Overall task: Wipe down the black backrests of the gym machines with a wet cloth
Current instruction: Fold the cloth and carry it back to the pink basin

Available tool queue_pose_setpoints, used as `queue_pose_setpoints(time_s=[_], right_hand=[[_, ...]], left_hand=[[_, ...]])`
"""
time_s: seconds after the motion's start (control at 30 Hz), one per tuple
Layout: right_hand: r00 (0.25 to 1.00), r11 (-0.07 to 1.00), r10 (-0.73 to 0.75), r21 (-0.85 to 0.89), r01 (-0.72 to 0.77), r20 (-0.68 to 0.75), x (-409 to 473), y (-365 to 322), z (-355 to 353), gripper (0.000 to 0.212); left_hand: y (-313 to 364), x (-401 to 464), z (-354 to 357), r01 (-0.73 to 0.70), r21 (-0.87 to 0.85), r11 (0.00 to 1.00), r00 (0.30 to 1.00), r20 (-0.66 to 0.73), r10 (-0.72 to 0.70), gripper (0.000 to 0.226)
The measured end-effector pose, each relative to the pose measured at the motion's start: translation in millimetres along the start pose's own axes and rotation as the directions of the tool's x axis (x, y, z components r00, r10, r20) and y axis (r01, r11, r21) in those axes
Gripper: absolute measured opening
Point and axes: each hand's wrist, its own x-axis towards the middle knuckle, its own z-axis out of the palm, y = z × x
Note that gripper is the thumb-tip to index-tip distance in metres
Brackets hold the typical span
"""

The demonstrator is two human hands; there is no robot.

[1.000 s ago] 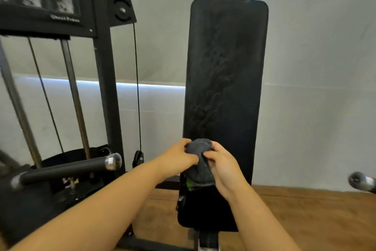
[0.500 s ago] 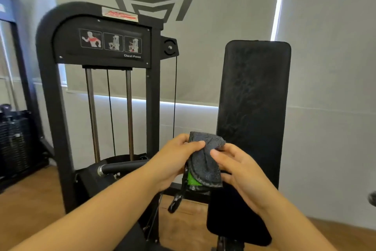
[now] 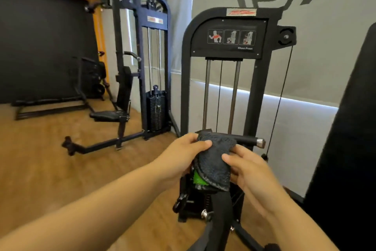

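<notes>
While both hands' fingers [image 3: 204,143] pinch one dark cloth [image 3: 213,161], a handle bar [image 3: 247,140] crosses just behind. Two machines stand beyond: one [image 3: 227,33] near, one [image 3: 142,51] far left.

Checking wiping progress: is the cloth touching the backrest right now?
No: both hands hold the cloth in midair, apart from the backrest.
</notes>
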Motion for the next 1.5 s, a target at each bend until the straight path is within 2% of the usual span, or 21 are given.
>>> queue_pose_setpoints(time_s=[0.13,0.27,0.47,0.67,0.83,0.97,1.07,1.3,1.5], right_hand=[[0.993,0.998,0.060,-0.009,-0.060,0.100,-2.9,16.0,58.3,0.021],[0.978,0.994,0.092,-0.069,-0.081,0.186,9.8,28.2,121.9,0.024],[0.935,0.991,0.115,-0.106,-0.083,0.335,64.7,57.6,252.6,0.020],[0.874,0.975,0.211,-0.154,-0.159,0.437,124.4,105.8,417.3,0.029],[0.825,0.966,0.253,-0.170,-0.193,0.506,170.8,125.9,526.4,0.030],[0.760,0.967,0.254,-0.180,-0.182,0.598,210.6,134.9,621.7,0.026],[0.702,0.965,0.261,-0.184,-0.185,0.662,240.2,148.1,692.7,0.026],[0.550,0.967,0.247,-0.163,-0.198,0.798,326.7,188.4,862.4,0.029],[0.477,0.961,0.262,-0.178,-0.214,0.839,400.2,216.8,1001.4,0.030]], left_hand=[[-8.1,-42.4,-50.5,0.063,0.044,0.997,0.984,-0.172,-0.055,0.021],[-7.9,-83.2,-105.8,0.082,0.055,0.995,0.949,-0.310,-0.061,0.009],[-13.4,-107.7,-237.6,0.137,0.109,0.984,0.864,-0.499,-0.065,0.016],[-34.8,-124.4,-402.6,0.150,-0.030,0.988,0.781,-0.609,-0.138,0.013],[-35.4,-136.8,-506.2,0.126,-0.093,0.988,0.697,-0.700,-0.155,0.017],[-26.7,-147.7,-593.1,0.089,-0.115,0.989,0.601,-0.786,-0.145,0.011],[-24.8,-152.9,-660.8,0.083,-0.121,0.989,0.501,-0.853,-0.146,0.017],[-21.5,-150.3,-823.0,0.035,-0.167,0.985,0.284,-0.944,-0.170,0.007],[-13.5,-139.8,-965.9,0.032,-0.148,0.989,0.216,-0.965,-0.151,0.013]])
